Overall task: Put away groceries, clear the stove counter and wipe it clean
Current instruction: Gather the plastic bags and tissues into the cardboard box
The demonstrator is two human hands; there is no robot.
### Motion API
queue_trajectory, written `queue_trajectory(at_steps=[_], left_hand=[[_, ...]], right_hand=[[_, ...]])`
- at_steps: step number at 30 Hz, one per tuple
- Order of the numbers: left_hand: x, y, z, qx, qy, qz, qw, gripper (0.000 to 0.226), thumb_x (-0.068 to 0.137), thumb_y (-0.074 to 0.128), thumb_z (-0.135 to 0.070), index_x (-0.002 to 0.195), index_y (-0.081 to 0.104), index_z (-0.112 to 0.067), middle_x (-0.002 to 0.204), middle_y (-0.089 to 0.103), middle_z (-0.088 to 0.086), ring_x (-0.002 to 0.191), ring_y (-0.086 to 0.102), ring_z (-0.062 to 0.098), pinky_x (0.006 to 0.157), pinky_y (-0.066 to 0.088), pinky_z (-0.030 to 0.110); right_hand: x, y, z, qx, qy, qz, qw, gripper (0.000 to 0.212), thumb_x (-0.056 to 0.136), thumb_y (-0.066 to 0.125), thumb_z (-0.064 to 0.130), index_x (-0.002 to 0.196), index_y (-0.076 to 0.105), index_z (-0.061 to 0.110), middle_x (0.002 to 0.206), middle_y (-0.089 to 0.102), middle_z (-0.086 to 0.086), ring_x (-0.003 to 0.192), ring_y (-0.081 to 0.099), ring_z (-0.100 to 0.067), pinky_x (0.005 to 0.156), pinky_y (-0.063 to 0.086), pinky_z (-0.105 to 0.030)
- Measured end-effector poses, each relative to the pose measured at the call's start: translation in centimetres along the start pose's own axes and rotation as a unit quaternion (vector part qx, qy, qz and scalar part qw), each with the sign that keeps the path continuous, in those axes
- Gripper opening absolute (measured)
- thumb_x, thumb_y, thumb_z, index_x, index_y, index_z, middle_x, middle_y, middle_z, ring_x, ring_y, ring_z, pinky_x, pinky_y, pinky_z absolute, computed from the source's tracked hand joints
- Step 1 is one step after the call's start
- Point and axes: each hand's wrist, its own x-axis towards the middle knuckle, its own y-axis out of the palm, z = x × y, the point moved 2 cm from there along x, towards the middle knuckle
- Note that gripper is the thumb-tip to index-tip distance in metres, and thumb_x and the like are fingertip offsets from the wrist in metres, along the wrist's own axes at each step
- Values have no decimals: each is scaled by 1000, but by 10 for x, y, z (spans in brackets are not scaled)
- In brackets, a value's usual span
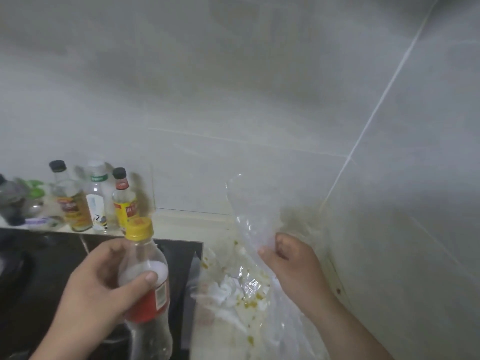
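Observation:
My left hand (104,284) grips a clear plastic bottle (145,289) with a yellow cap and a red label, held upright over the right edge of the black stove (46,266). My right hand (288,258) pinches a clear plastic bag (249,216) and holds it up above the pale counter (220,333). Crumpled white tissue (226,292) lies on the counter under the bag. Greenish-yellow food bits and stains are scattered around it.
Several sauce and oil bottles (78,203) stand in a row against the tiled wall behind the stove. A dark pot lid (10,198) and green items sit at the far left. The tiled walls (389,229) meet in a corner on the right.

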Motion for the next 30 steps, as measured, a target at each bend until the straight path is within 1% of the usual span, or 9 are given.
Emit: queue_trajectory(at_steps=[3,8,10,12,15,17,22,26,30], left_hand=[[-33,-30,-3,2,-7,-20,1000,51,61,76,13,90,69,-30,85,75,3,70,69,8,62,54,15],[-103,-78,-17,34,-17,-71,997,45,59,78,15,89,69,-17,86,73,8,68,68,6,63,53,14],[-141,-100,-28,30,-30,-100,994,41,57,87,-1,90,67,-13,86,72,13,68,69,10,62,55,18],[-180,-117,-40,39,-44,-122,991,56,46,92,-25,95,66,-14,86,73,10,73,70,14,64,56,23],[-245,-139,-60,67,-74,-192,976,44,54,89,-10,92,68,-19,88,74,7,68,69,9,60,53,15],[-289,-154,-69,108,-88,-228,964,53,43,93,-26,91,70,-27,87,75,0,66,68,6,59,51,11],[-408,-198,-82,178,-126,-326,920,60,36,78,-52,94,66,-45,89,74,-12,85,68,4,79,51,27],[-480,-237,-98,191,-145,-398,886,55,38,80,-49,92,66,-48,88,73,-11,82,70,12,75,55,32],[-536,-281,-93,153,-160,-455,863,61,37,77,-53,95,69,-40,91,74,-11,86,70,17,81,54,42]], right_hand=[[-33,21,21,15,1,34,999,21,83,68,19,66,58,13,60,54,3,57,45,-9,56,38,-23],[-80,54,32,44,3,104,994,9,81,70,21,79,68,12,81,70,-11,72,63,-13,70,47,-31],[-103,66,38,63,5,136,989,9,84,69,7,82,72,16,84,75,-1,79,69,-10,74,51,-29],[-126,77,45,72,-7,177,982,15,85,68,4,87,72,19,87,76,6,83,71,-8,76,52,-26],[-161,91,57,69,-28,239,968,20,84,69,6,90,72,25,88,75,13,85,70,-4,75,51,-19],[-183,101,63,77,-45,269,959,25,83,70,3,86,72,28,85,75,16,81,70,-1,70,51,-13],[-243,142,76,101,-49,315,942,21,80,72,2,81,73,23,79,75,9,77,70,-7,71,51,-24],[-301,191,100,88,-76,400,909,26,79,72,-3,78,73,23,76,75,8,73,69,-9,62,49,-11],[-352,246,127,58,-106,459,880,28,79,72,-2,72,72,25,75,75,9,69,67,-6,62,49,-12]])
